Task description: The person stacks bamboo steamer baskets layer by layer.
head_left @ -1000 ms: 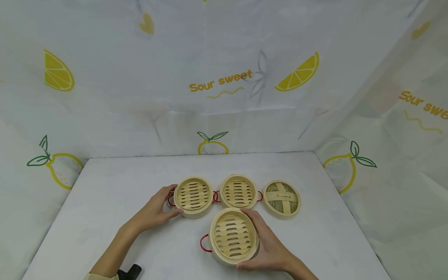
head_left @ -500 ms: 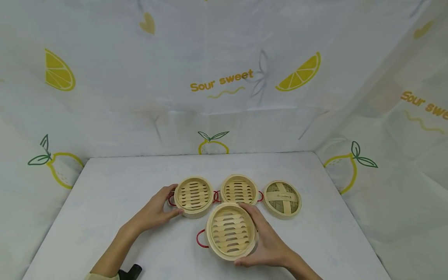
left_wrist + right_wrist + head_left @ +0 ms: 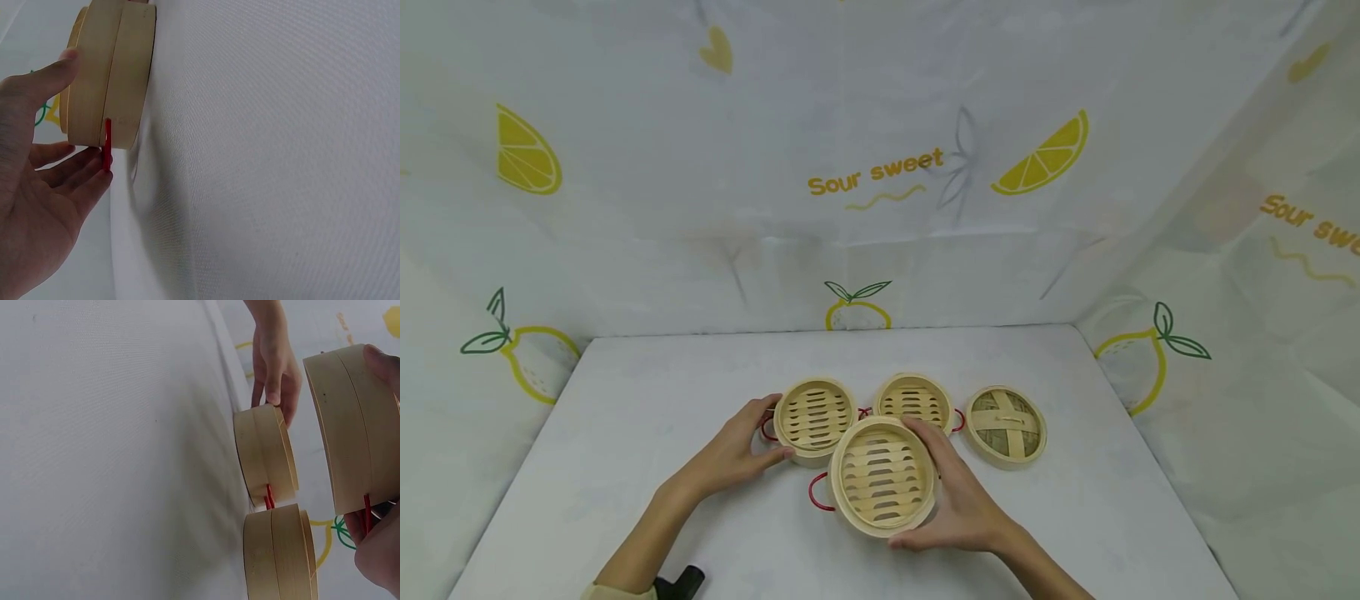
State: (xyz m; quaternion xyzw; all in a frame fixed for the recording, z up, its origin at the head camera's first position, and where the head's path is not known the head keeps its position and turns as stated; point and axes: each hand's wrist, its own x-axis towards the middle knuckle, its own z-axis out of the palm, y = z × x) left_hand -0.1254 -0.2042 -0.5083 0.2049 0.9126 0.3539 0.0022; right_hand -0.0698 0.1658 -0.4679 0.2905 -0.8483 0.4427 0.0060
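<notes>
My left hand [image 3: 733, 454] holds the left bamboo steamer basket [image 3: 815, 417] on the table, thumb on its near side. In the left wrist view its fingers lie by the basket's red handle [image 3: 107, 144]. My right hand [image 3: 962, 504] grips another bamboo steamer basket [image 3: 883, 479] by its right side, thumb in front and fingers behind. The right wrist view shows this held basket [image 3: 350, 431] raised off the table, slats facing up. It overlaps the front of the left basket and of the middle bamboo steamer basket [image 3: 913, 400] in the head view.
A round bamboo steamer lid [image 3: 1006, 425] with crossed strips lies right of the middle basket. The white table [image 3: 647, 400] ends at a hanging lemon-print cloth [image 3: 760, 283]. A black object [image 3: 681, 581] shows beside the left forearm at the near edge.
My right hand has lifted its steamer basket and carried it leftward and away from me, toward the left basket. The left hand and the other baskets have stayed put.
</notes>
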